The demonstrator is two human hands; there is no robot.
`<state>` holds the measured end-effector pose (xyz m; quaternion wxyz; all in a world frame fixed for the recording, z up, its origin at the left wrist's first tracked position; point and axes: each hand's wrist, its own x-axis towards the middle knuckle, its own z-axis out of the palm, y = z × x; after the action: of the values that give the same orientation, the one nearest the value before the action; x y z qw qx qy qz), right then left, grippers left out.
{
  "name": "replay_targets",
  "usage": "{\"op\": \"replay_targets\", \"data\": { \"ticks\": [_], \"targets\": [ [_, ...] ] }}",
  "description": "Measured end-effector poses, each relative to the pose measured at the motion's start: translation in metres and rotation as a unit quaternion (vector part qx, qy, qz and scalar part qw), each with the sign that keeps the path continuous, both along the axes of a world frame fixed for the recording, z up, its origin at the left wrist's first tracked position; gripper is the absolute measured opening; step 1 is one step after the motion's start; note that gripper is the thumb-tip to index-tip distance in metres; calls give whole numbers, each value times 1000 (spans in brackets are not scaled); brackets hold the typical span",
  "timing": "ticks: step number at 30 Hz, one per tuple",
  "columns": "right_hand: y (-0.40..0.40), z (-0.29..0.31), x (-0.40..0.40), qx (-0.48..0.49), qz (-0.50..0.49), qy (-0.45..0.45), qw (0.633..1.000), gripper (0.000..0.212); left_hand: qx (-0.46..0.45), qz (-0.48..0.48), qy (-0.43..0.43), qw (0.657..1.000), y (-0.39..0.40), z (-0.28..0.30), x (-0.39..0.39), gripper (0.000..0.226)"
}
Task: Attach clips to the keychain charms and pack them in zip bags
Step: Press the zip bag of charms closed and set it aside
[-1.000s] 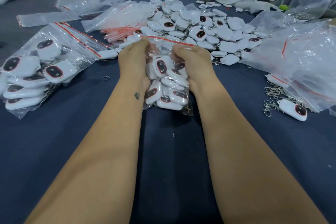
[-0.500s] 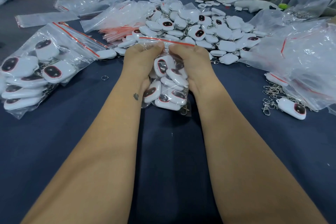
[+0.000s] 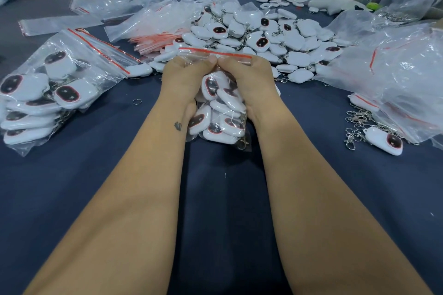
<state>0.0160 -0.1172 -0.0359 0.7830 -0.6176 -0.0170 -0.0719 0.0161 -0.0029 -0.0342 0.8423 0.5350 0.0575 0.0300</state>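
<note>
A clear zip bag (image 3: 217, 112) with a red seal strip stands on the dark blue table (image 3: 215, 199), filled with several white keychain charms with dark oval faces. My left hand (image 3: 184, 76) and my right hand (image 3: 247, 76) pinch the bag's top just under the strip, thumbs meeting at the middle. A metal clip shows at the bag's lower right corner. A big heap of loose charms (image 3: 259, 33) lies right behind the bag.
A filled zip bag (image 3: 48, 93) lies at the left. A stack of empty bags (image 3: 153, 29) sits behind it. At the right lie large plastic bags (image 3: 402, 74), loose metal clips (image 3: 357, 124) and one charm (image 3: 383, 140). A small ring (image 3: 136, 101) lies near my left wrist.
My hands slid along the bag's top from its outer ends toward the middle, until the thumbs met under the red strip. The bag stayed in place.
</note>
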Motion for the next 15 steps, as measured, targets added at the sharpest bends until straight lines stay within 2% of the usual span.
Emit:
{"op": "replay_targets", "data": {
  "ticks": [5, 9, 15],
  "targets": [
    [0, 0, 3, -20, -31, 4, 999, 10, -25, -4, 5, 1000, 1, 1, 2, 6],
    [-1, 4, 3, 12, -52, 25, 998, 15, -88, 27, 33, 995, 5, 1, 9, 32],
    [0, 7, 1, 28, -50, 38, 998, 16, -81, 65, 12, 995, 4, 0, 11, 15]
  ]
}}
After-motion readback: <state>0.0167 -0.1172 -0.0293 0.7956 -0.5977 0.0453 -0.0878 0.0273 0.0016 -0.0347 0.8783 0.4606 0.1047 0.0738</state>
